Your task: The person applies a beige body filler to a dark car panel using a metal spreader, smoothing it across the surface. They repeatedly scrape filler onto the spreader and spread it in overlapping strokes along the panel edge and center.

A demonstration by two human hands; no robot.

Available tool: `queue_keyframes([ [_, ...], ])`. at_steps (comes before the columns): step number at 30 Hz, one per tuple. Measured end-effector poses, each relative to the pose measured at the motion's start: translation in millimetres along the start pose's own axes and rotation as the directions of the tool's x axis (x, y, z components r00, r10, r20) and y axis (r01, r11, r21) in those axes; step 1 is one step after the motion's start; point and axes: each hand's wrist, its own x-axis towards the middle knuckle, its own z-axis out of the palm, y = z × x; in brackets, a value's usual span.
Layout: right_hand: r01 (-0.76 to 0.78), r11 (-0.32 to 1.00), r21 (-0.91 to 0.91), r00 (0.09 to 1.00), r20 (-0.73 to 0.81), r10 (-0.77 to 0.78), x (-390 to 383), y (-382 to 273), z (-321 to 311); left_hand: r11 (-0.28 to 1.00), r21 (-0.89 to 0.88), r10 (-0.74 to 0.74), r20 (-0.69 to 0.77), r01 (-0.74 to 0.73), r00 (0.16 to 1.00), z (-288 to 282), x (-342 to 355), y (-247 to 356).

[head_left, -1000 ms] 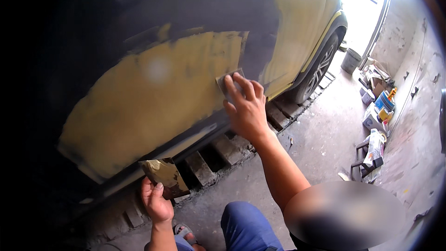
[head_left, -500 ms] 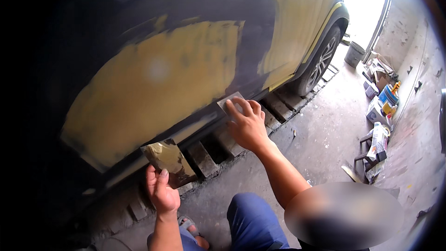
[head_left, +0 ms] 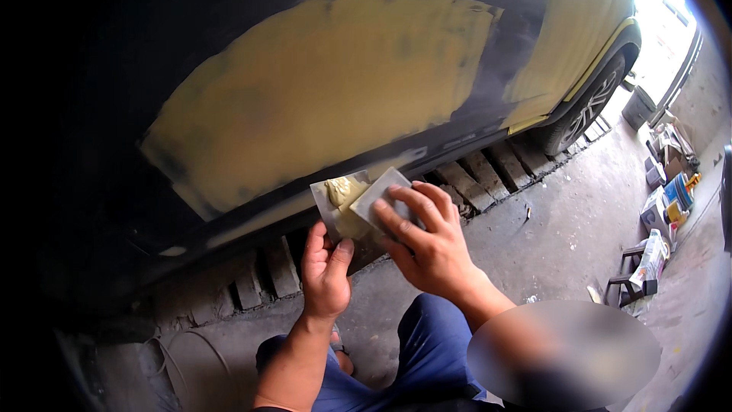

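My left hand [head_left: 326, 278] pinches a flat putty board [head_left: 329, 217] by its lower edge, thumb on top. A mound of pale yellow putty [head_left: 337, 191] sits on that board, with more smeared beside it. My right hand [head_left: 428, 240] grips a flat grey putty spreader [head_left: 374, 198], fingers spread over its face. The spreader's edge overlaps the board next to the putty. Just beyond both hands is the dark side of a car [head_left: 496, 69]. A large yellow filler patch [head_left: 328, 91] covers much of the panel.
The car's wheel [head_left: 591, 114] stands at the far right. Slatted blocks [head_left: 473, 183] line the floor under the sill. Along the right wall are a dark bucket [head_left: 639, 108], a blue tub [head_left: 679, 191] and a small dark stool [head_left: 629, 278]. A thin hose [head_left: 183, 343] lies at lower left.
My right hand has drawn the spreader back from the car's lower edge to the putty board. My left hand has moved right with the board, and the view has shifted left.
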Motion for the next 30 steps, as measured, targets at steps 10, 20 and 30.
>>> queue_keyframes([
  [10, -0.087, 0.996, 0.023, 0.995, 0.047, 0.086, 0, 15, 0, 0.908, 0.405, 0.108, 0.026, -0.109, 0.994, -22, -1, -4],
  [20, -0.220, 0.898, -0.380, 0.927, -0.368, 0.072, 111, 115, -93, 0.965, 0.231, 0.124, 0.002, -0.121, 0.992, -23, 4, -4],
  [30, -0.214, 0.868, -0.449, 0.958, -0.271, 0.096, 92, 110, -59, 0.992, 0.104, 0.074, -0.015, -0.072, 0.997, -27, 7, -6],
])
